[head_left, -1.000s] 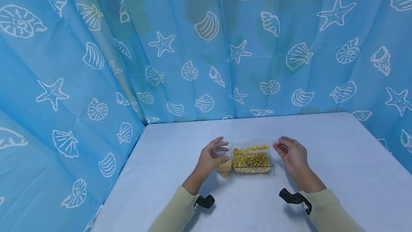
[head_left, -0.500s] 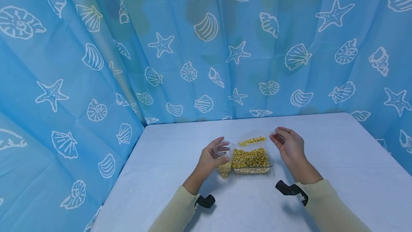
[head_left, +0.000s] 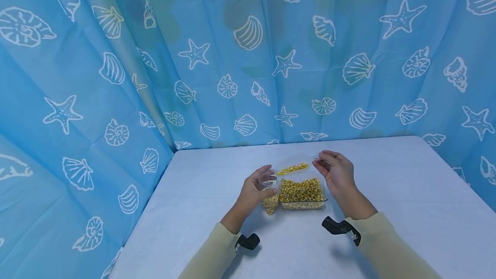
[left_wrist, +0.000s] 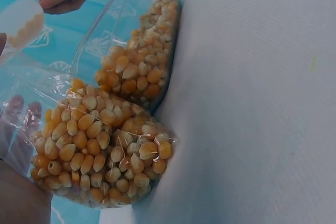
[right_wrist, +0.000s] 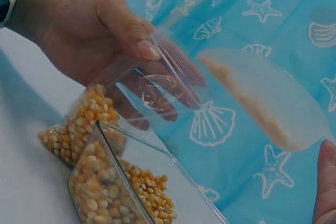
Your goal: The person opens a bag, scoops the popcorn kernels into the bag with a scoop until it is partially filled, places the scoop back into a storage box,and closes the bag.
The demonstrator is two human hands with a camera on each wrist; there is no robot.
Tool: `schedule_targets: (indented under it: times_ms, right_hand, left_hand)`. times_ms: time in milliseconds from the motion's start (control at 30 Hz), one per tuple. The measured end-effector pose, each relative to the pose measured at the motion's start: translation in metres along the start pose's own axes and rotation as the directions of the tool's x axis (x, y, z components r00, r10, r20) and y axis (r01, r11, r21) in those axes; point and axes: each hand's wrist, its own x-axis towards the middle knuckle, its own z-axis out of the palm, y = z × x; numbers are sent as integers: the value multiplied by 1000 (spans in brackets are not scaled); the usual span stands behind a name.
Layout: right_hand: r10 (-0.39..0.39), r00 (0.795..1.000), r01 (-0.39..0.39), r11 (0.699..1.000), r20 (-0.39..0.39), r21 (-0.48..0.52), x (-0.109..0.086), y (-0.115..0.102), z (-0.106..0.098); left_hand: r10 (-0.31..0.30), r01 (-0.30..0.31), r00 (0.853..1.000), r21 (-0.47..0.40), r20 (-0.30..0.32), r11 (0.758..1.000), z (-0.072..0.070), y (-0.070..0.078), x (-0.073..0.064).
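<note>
In the head view my left hand (head_left: 249, 190) grips a clear plastic bag (head_left: 270, 203) around its mouth, which is spread wide. Dried corn kernels fill the bag's bottom, seen closely in the left wrist view. Against the bag's right side stands a clear rectangular container (head_left: 304, 205) with more kernels heaped in it. My right hand (head_left: 339, 175) pinches the end of a translucent scoop (right_wrist: 262, 90). The scoop carries a row of kernels along its lower side. Its far end is close to the bag's mouth, above the container's back left corner.
A white-covered table (head_left: 407, 193) bears the bag and the container. Behind it and along its left side hangs a blue curtain (head_left: 217, 111) with white shells and starfish. A black wrist mount (head_left: 341, 229) juts inward from the right sleeve, another (head_left: 248, 242) from the left.
My right hand has lifted the scoop with kernels up out of the container and carried it left towards the bag's mouth. The left hand and bag have stayed in place.
</note>
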Motion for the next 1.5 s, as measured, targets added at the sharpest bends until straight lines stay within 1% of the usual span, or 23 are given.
schedule_targets:
  times_ms: [67,233,400,733,933,1067,1200,1367,1500]
  right_hand:
    - [1,1000,-1,1000,-5,-13,-1,1,3]
    - [-10,1000,10,999,-1,-50,-2,4,9]
    - [-50,999,51,995,10,-86,-1,6,11]
    - [-99,995,95,979,-11,-178,-1,6,17]
    - [-146,989,141,958,-1,-249,-1,5,20]
    - [-168,986,162,943,2,-290,-1,5,21]
    - [-178,984,172,936,7,-306,-1,4,23]
    - [-186,982,181,935,13,-305,-1,3,24]
    - [-187,982,181,932,10,-313,0,2,25]
  left_hand:
    - [-13,13,1000,12,-7,1000,-1,-9,4]
    - [-19,20,999,31,-31,999,-3,-31,11]
    - [-37,40,998,38,-55,998,-2,-31,11]
    - [-61,63,997,24,-56,998,-3,-31,12]
    - [-49,49,998,2,-48,999,-2,-32,13]
    - [-59,60,997,2,-49,998,-2,-33,14]
    - [-71,72,996,11,-50,997,-2,-32,13]
    - [-66,66,997,-3,-45,998,-2,-29,13]
    - [-76,76,996,-14,-42,997,-2,-28,13]
